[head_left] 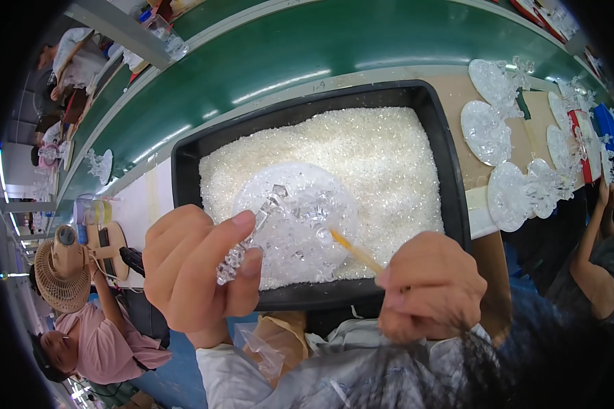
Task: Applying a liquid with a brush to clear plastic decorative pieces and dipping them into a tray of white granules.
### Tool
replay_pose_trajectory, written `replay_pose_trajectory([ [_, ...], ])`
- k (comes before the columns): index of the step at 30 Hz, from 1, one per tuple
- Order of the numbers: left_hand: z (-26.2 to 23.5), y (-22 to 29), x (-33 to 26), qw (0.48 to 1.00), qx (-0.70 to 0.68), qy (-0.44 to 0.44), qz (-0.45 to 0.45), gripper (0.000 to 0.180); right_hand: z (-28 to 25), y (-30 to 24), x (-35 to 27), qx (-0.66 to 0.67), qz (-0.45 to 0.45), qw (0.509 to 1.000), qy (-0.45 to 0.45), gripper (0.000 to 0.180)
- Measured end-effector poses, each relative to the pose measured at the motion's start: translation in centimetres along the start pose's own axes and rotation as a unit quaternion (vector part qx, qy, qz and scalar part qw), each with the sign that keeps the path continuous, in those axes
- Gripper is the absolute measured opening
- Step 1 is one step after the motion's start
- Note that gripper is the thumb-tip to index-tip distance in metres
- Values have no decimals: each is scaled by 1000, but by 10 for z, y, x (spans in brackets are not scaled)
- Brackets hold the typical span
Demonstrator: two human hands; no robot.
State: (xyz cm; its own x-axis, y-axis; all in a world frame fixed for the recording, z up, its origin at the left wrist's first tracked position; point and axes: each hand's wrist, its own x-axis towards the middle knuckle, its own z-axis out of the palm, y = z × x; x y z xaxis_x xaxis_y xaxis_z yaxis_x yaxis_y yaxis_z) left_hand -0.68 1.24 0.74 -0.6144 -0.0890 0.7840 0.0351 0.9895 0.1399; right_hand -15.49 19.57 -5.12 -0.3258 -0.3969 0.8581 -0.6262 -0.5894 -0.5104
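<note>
My left hand (201, 262) pinches a clear faceted ornament piece (259, 221) between thumb and fingers. Beyond it is a round whitish disc (331, 194) carrying clear, shiny pieces; whether the pinched piece is joined to the disc I cannot tell. My right hand (430, 290) is closed around a thin yellow stick (358, 252), its orange-yellow tip at the clear pieces on the disc. Beneath them, a black rectangular tray (458, 191) holds a layer of glittering whitish granules (375, 143).
Several clear round ornaments (486, 133) stand on brown board to the right. A green work surface (368, 48) runs along the back. At the left are a fan (65, 259) and a person in pink (109, 337); another person's arm (590, 235) is at the far right.
</note>
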Motion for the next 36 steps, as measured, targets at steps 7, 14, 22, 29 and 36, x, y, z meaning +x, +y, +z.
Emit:
replay_pose_trajectory([
  [7, 1, -2, -1, 1000, 0, 4, 3, 22, 10, 5, -5, 1, -21, 999, 32, 14],
  [14, -7, -3, -2, 1000, 11, 0, 20, 25, 14, 1, -4, 9, -26, 999, 36, 15],
  [22, 11, -13, 3, 998, -35, 17, 50, 32, -9, -6, -10, -64, 37, 997, -13, 20],
  [29, -6, -14, -7, 999, 8, 0, 41, 22, 5, 6, -1, 5, 15, 1000, -3, 13],
  [36, 5, -6, -1, 999, 1, 25, 24, 20, 6, 1, -6, -19, -7, 998, 56, 19],
])
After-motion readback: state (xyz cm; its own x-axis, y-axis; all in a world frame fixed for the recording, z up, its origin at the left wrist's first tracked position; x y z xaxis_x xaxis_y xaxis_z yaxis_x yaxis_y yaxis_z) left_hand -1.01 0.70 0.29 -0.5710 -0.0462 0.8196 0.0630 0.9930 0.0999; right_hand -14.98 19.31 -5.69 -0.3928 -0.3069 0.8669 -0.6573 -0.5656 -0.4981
